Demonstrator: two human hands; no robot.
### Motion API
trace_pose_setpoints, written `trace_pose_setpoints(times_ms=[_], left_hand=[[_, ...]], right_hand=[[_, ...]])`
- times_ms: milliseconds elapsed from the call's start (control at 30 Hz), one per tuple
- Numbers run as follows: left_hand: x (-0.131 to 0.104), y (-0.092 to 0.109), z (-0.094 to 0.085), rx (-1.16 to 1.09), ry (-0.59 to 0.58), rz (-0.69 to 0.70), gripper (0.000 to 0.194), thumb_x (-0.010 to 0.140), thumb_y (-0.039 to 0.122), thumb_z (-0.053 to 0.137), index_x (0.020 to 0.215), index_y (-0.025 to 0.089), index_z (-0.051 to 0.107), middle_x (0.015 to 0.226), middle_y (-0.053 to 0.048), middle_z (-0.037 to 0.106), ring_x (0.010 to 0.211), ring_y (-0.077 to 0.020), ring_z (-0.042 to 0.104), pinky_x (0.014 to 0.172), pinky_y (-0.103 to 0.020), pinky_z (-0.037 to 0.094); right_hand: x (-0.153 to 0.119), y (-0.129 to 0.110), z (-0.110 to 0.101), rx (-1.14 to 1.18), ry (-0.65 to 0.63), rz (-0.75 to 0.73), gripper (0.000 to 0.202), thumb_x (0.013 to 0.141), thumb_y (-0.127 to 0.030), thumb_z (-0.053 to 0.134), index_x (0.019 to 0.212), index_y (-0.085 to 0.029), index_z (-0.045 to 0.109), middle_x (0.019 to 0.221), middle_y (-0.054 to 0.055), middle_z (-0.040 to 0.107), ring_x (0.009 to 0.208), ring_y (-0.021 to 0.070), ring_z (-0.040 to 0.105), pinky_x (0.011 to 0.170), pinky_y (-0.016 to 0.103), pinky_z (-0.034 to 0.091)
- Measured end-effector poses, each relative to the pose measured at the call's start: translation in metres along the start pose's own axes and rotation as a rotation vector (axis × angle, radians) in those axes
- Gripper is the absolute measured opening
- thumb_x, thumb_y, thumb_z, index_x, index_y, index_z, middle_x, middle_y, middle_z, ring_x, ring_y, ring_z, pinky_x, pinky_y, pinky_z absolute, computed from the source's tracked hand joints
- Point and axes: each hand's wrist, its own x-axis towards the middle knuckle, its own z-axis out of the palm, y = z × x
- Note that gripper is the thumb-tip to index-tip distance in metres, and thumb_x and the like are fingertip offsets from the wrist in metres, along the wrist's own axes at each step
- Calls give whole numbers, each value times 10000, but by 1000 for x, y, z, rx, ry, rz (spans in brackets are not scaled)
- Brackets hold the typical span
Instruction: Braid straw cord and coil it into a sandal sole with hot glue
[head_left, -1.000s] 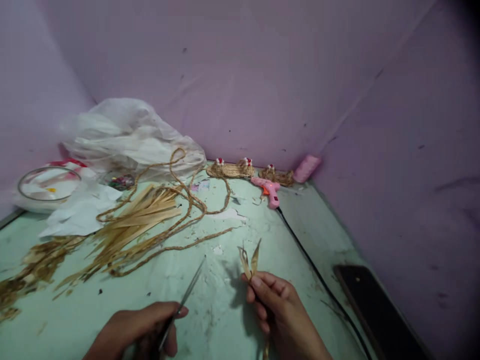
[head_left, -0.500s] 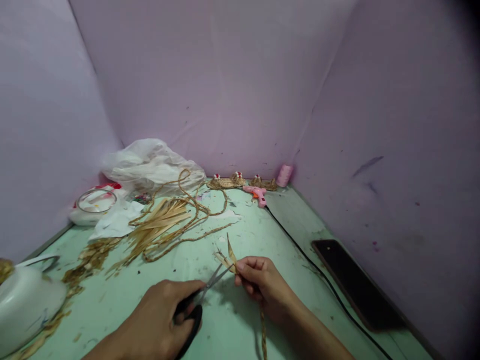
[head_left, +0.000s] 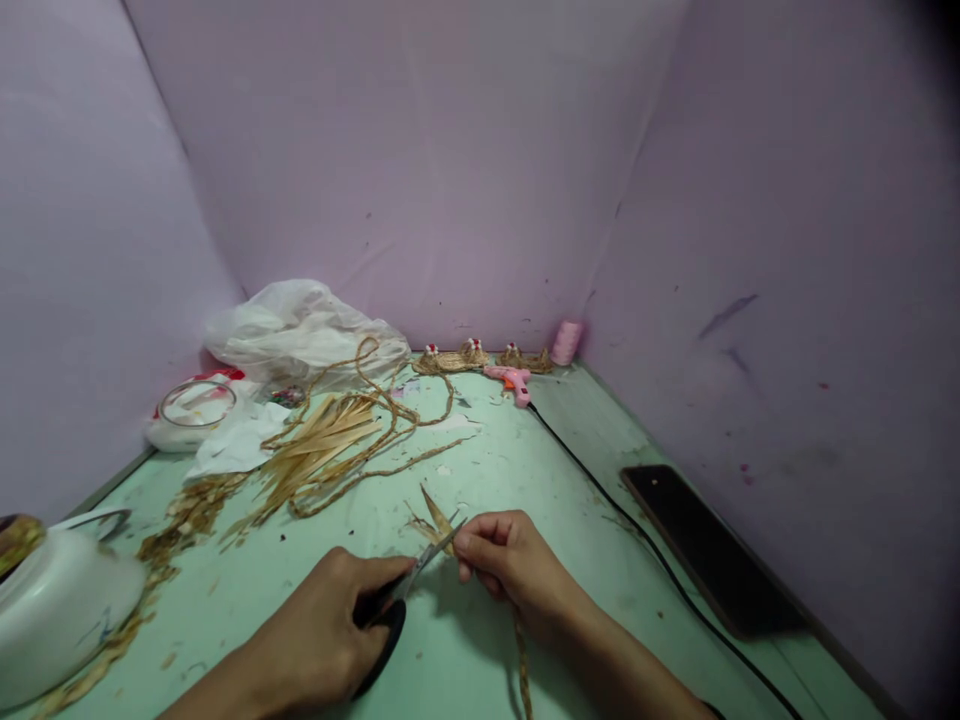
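My left hand (head_left: 334,620) is closed around the black handles of a pair of scissors (head_left: 424,565). The blades point up and right, lying against the frayed dry end of a braided straw cord (head_left: 523,665). Between thumb and fingers, my right hand (head_left: 510,560) pinches that cord just below its loose end. A pointed dry leaf tip (head_left: 435,508) and thin fibres stick out past the blades. From under my right hand the braided length hangs down to the bottom edge of the view.
Dry straw strips (head_left: 322,440) and a loose braided cord (head_left: 390,468) lie left of centre, by a plastic bag (head_left: 300,325). A pink glue gun (head_left: 514,383) trails a black cable (head_left: 600,490). A phone (head_left: 705,550) lies right; a white pot (head_left: 67,610) stands left.
The scissor blades now lie across the frayed end, closer to my right fingers. The leaf tip leans further left, and my right hand has shifted slightly left.
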Motion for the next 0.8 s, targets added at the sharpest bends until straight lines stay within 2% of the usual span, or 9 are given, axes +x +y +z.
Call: trace_pose_setpoints(times_ms=[100, 300, 433, 533, 567, 633, 700, 800], left_hand=[[2, 1, 0, -120, -80, -10, 289, 693, 144, 428, 839, 140, 676, 673, 37, 590, 603, -99, 455, 540, -170, 343], [6, -6, 4, -254, -105, -3, 317, 673, 106, 430, 864, 141, 681, 623, 55, 541, 572, -73, 412, 532, -157, 332], [7, -14, 7, -282, -132, -110, 297, 617, 112, 413, 770, 124, 667, 458, 78, 420, 405, -44, 324, 414, -153, 281], [8, -21, 7, -366, -163, -170, 314, 617, 147, 443, 841, 116, 661, 463, 71, 445, 369, -46, 363, 371, -153, 299], [9, -23, 6, -389, -139, -200, 339, 629, 177, 480, 915, 116, 652, 494, 62, 480, 376, -53, 396, 363, -157, 316], [11, -28, 2, -418, -3, -268, 472, 638, 268, 562, 1081, 112, 597, 578, 30, 556, 411, -84, 472, 350, -173, 346], [14, -32, -6, -409, 210, -309, 635, 622, 357, 610, 1196, 99, 527, 639, -2, 598, 460, -120, 527, 344, -188, 355], [17, -41, -24, -279, 505, -306, 669, 587, 420, 622, 1172, 102, 558, 610, -6, 604, 475, -137, 529, 367, -202, 352]], right_hand=[[0, -2, -2, -5, 15, 4, 244, 569, -359, 723, 567, -134, 630, 434, -39, 571, 318, 13, 261, 344, 205, 121], [1, -2, -3, 12, 23, 15, 245, 558, -358, 704, 541, -132, 609, 423, -34, 565, 309, 12, 263, 340, 200, 120], [1, -2, -3, 29, 26, 21, 230, 561, -334, 703, 558, -116, 629, 426, -29, 567, 305, 8, 267, 337, 194, 114], [2, -2, -4, 57, 35, 32, 205, 545, -295, 719, 546, -109, 634, 412, -24, 560, 296, 7, 266, 328, 190, 106], [3, -3, -4, 71, 42, 36, 202, 542, -286, 726, 534, -108, 630, 410, -21, 558, 294, 6, 267, 324, 187, 106], [4, -3, -6, 113, 61, 47, 205, 549, -280, 731, 525, -107, 625, 421, -17, 557, 299, 4, 276, 317, 177, 119], [6, -3, -7, 173, 90, 46, 180, 554, -259, 735, 582, -103, 651, 487, -11, 585, 336, 5, 336, 324, 153, 195], [6, -6, -9, 266, 134, -17, 240, 536, -200, 759, 751, -115, 693, 653, 1, 649, 466, 20, 474, 443, 133, 378]])
